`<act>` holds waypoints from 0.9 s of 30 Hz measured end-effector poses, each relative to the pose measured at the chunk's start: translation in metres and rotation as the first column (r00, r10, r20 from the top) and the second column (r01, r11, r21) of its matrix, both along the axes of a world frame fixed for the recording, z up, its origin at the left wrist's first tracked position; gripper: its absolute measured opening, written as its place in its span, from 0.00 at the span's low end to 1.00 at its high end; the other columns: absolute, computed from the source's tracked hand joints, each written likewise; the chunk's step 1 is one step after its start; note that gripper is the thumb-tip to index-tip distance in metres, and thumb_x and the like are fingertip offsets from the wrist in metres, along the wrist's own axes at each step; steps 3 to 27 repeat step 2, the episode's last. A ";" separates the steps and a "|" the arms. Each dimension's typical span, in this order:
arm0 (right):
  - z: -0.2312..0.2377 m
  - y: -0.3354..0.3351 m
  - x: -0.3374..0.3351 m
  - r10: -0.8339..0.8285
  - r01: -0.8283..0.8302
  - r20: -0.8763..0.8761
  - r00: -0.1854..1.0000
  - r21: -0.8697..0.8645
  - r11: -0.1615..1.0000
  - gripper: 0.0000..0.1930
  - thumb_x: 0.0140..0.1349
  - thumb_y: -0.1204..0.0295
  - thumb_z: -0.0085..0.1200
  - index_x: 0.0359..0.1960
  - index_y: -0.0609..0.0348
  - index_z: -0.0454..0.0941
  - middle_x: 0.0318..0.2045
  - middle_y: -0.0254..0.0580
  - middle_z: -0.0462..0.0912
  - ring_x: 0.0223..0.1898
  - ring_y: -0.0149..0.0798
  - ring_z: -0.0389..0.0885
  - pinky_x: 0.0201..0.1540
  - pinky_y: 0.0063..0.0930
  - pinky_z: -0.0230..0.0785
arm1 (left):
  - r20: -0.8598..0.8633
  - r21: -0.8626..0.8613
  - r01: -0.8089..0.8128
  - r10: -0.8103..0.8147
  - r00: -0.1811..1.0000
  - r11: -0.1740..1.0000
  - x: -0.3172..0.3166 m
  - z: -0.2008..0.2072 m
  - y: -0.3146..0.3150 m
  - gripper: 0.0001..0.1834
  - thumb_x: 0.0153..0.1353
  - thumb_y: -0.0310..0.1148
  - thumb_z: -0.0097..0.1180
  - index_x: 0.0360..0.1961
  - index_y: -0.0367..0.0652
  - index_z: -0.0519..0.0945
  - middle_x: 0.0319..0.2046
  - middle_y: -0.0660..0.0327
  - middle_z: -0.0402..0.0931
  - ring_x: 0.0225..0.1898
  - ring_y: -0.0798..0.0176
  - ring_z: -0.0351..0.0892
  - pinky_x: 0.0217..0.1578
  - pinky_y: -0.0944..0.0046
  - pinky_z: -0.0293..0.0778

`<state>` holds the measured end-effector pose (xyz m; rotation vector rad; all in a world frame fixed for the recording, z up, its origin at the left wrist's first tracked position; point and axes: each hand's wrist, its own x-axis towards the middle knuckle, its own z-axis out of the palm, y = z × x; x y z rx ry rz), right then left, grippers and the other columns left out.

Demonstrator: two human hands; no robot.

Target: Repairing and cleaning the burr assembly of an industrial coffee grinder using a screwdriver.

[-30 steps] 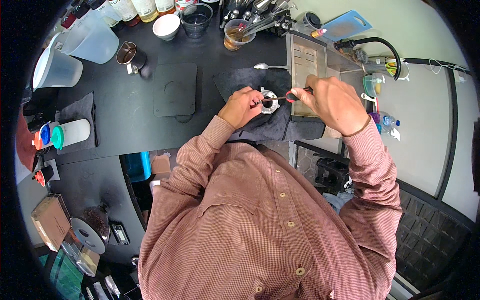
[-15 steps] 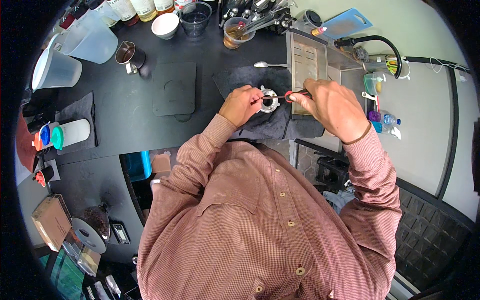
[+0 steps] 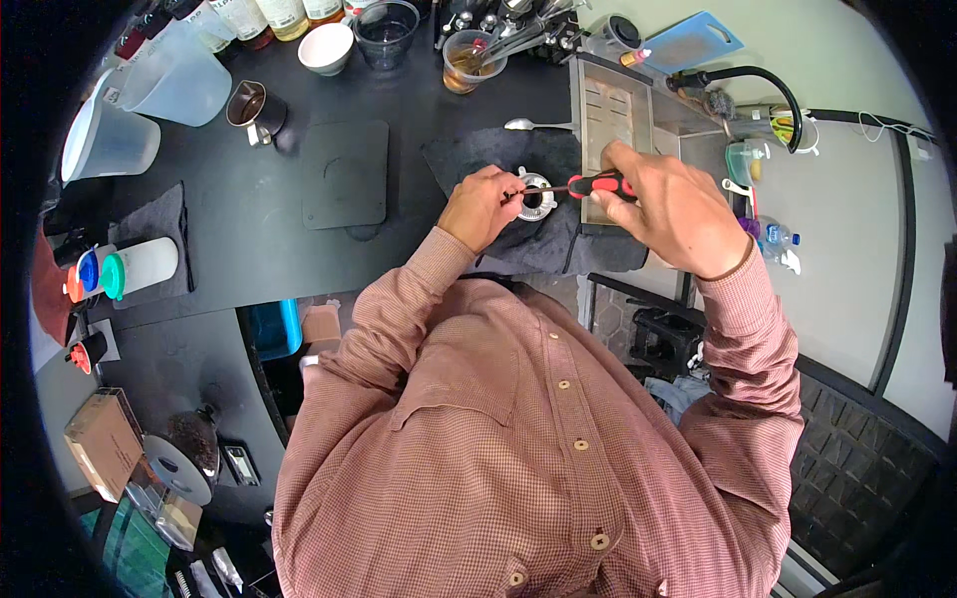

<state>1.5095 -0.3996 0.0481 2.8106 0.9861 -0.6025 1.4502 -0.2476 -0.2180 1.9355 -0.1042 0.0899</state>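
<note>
My right hand (image 3: 688,211) grips a screwdriver (image 3: 605,185) with a red and black handle. Its thin shaft points left toward the fingers of my left hand (image 3: 480,209). Those fingers are pinched together around the shaft's tip, and whatever small piece they hold there is hidden. Just under the shaft lies a silver ring-shaped metal part (image 3: 547,202) with small lugs and a dark centre. It rests on a dark cloth (image 3: 543,254) spread over the black counter. I cannot tell whether my left fingertips touch the ring.
A spoon (image 3: 538,126) lies beyond the cloth, beside a metal sink tray (image 3: 586,140) at the right. A cup of tools (image 3: 464,75), a white bowl (image 3: 326,50) and a dark bowl (image 3: 387,35) line the back. Left stand a metal pitcher (image 3: 261,112) and a flat black plate (image 3: 344,184).
My right hand has moved slightly right and its fingers have shifted, so more of the screwdriver's red handle shows. My left hand stays almost in place.
</note>
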 end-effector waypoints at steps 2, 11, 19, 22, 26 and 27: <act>-0.003 -0.003 0.001 -0.004 0.005 0.035 0.999 -0.015 1.000 0.19 0.66 0.58 0.63 0.48 0.59 0.74 0.30 0.58 0.85 0.37 0.65 0.85 0.40 0.54 0.76 | -0.004 -0.009 0.000 0.000 1.000 1.000 0.000 -0.001 0.000 0.10 0.61 0.31 0.67 0.42 0.38 0.87 0.37 0.54 0.84 0.33 0.55 0.87 0.38 0.59 0.82; -0.003 -0.003 0.001 -0.004 0.005 0.035 0.999 -0.015 1.000 0.19 0.66 0.58 0.63 0.48 0.59 0.74 0.30 0.58 0.85 0.37 0.65 0.85 0.40 0.54 0.76 | -0.004 -0.009 0.000 0.000 1.000 1.000 0.000 -0.001 0.000 0.10 0.61 0.31 0.67 0.42 0.38 0.87 0.37 0.54 0.84 0.33 0.55 0.87 0.38 0.59 0.82; -0.003 -0.003 0.001 -0.004 0.005 0.035 0.999 -0.015 1.000 0.19 0.66 0.58 0.63 0.48 0.59 0.74 0.30 0.58 0.85 0.37 0.65 0.85 0.40 0.54 0.76 | -0.004 -0.009 0.000 0.000 1.000 1.000 0.000 -0.001 0.000 0.10 0.61 0.31 0.67 0.42 0.38 0.87 0.37 0.54 0.84 0.33 0.55 0.87 0.38 0.59 0.82; -0.003 -0.003 0.001 -0.004 0.005 0.035 0.999 -0.015 1.000 0.19 0.66 0.58 0.63 0.48 0.59 0.74 0.30 0.58 0.85 0.37 0.65 0.85 0.40 0.54 0.76 | -0.004 -0.009 0.000 0.000 1.000 1.000 0.000 -0.001 0.000 0.10 0.61 0.31 0.67 0.42 0.38 0.87 0.37 0.54 0.84 0.33 0.55 0.87 0.38 0.59 0.82; -0.003 -0.003 0.001 -0.004 0.005 0.035 0.999 -0.015 1.000 0.19 0.66 0.58 0.63 0.48 0.59 0.74 0.30 0.58 0.85 0.37 0.65 0.85 0.40 0.54 0.76 | -0.004 -0.009 0.000 0.000 1.000 1.000 0.000 -0.001 0.000 0.10 0.61 0.31 0.67 0.42 0.38 0.87 0.37 0.54 0.84 0.33 0.55 0.87 0.38 0.59 0.82; -0.003 -0.003 0.001 -0.004 0.005 0.035 0.999 -0.015 1.000 0.19 0.66 0.58 0.63 0.48 0.59 0.74 0.30 0.58 0.85 0.37 0.65 0.85 0.40 0.54 0.76 | -0.004 -0.009 0.000 0.000 1.000 1.000 0.000 -0.001 0.000 0.10 0.61 0.31 0.67 0.42 0.38 0.87 0.37 0.54 0.84 0.33 0.55 0.87 0.38 0.59 0.82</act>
